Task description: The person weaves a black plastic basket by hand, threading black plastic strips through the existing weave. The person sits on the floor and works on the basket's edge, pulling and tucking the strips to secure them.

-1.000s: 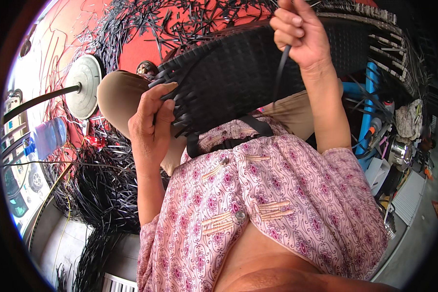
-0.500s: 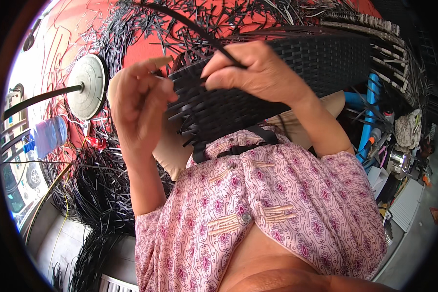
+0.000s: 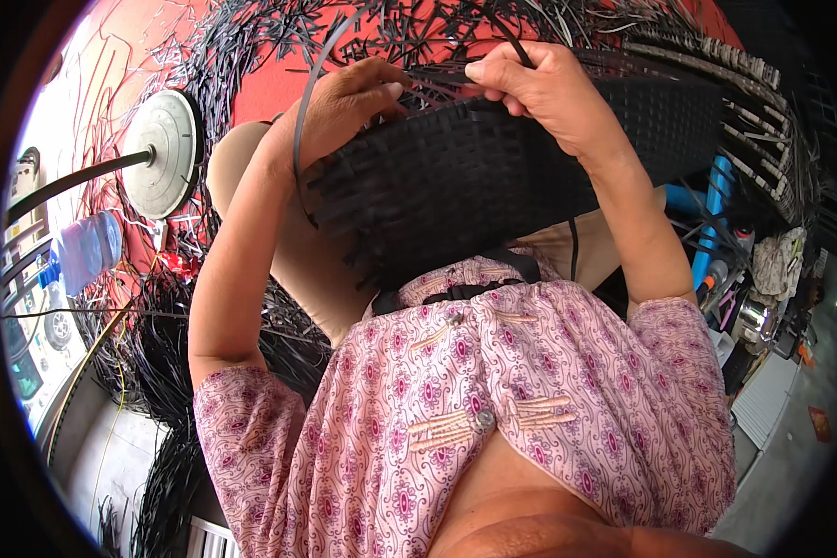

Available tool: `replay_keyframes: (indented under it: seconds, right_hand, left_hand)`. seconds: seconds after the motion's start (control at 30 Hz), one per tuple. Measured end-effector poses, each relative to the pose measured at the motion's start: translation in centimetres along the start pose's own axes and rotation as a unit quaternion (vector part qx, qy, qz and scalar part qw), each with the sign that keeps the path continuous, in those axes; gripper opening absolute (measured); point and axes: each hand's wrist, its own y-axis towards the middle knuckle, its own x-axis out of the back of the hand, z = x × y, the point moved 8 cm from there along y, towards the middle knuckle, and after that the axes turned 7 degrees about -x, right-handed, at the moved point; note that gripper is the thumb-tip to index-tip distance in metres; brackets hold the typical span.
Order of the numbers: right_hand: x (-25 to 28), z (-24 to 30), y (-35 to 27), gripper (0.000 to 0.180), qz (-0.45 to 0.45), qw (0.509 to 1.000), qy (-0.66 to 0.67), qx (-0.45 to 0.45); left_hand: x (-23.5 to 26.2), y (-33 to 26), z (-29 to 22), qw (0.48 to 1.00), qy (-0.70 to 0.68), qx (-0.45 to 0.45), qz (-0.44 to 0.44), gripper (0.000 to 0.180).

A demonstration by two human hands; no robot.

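A black woven panel (image 3: 428, 195) of flat plastic strips lies across my lap, with cut strip ends along its left side. At its far edge, my left hand (image 3: 339, 107) is curled closed among thin strips; the fingertips are partly hidden, so what they grip is unclear. My right hand (image 3: 553, 98), a little to the right above the same edge, pinches a black strip (image 3: 507, 30) that arcs up from the fingers. Beside my left wrist hangs a long loop of strip (image 3: 300, 130). Thin strips stretch between the two hands.
Loose black strips (image 3: 251, 37) are strewn over the red floor beyond, with a thick bundle (image 3: 172, 344) at left. A round grey base (image 3: 163, 153) and a clear blue bottle (image 3: 88, 251) stand left. Blue pipes (image 3: 711, 219) and tools crowd the right.
My left hand has gone forward and right to the panel's far edge, from raised in the air. My right hand has moved right and slightly away, still pinching the strip.
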Motion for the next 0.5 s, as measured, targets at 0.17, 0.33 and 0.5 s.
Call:
replay_keyframes:
  seconds: [0.17, 0.33, 0.5]
  right_hand:
    - [-0.7, 0.9, 1.8, 0.017, 0.006, 0.989, -0.139, 0.055]
    - [-2.1, 1.5, 3.4, 0.014, 0.072, 0.98, -0.183, 0.016]
    - [-4.5, 0.8, 4.2, 0.011, 0.138, 0.978, -0.153, -0.014]
  left_hand:
    - [-0.3, 0.4, 2.3, 0.993, -0.108, 0.044, -0.025, 0.028]
    - [-0.6, -0.4, 1.6, 0.988, -0.15, 0.01, -0.034, 0.034]
    - [-0.4, -0.6, 0.4, 0.996, -0.041, -0.081, -0.016, 0.034]
